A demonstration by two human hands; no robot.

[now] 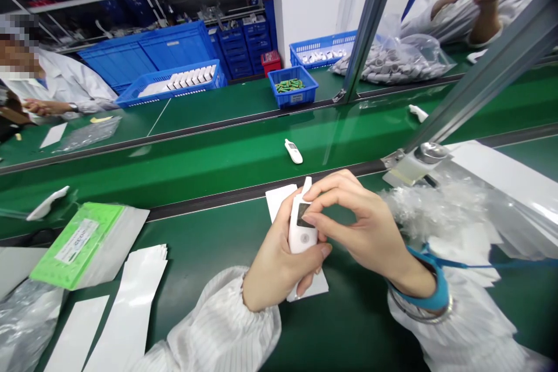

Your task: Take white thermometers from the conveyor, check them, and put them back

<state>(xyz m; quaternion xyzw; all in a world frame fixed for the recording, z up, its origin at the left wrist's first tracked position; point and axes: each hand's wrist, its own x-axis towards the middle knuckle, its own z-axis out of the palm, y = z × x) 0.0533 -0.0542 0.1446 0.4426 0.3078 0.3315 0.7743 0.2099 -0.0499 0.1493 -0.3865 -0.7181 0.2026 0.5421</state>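
Note:
My left hand [279, 256] is wrapped round a small white handheld device [301, 228] with a dark screen, held upright over the green bench. My right hand [361, 224] pinches at the device's screen with thumb and fingertips pressed together; what the fingertips grip is too small to make out. A blue wrist strap [436, 290] circles my right wrist. A white card [279, 200] lies on the bench under the hands.
Another white device [293, 151] lies on the conveyor belt [218, 157]. A green tray in a bag [82, 244] and white strips [131, 302] lie at left. Crumpled plastic bags [440, 215] sit at right. Blue bins [292, 86] and other people stand beyond.

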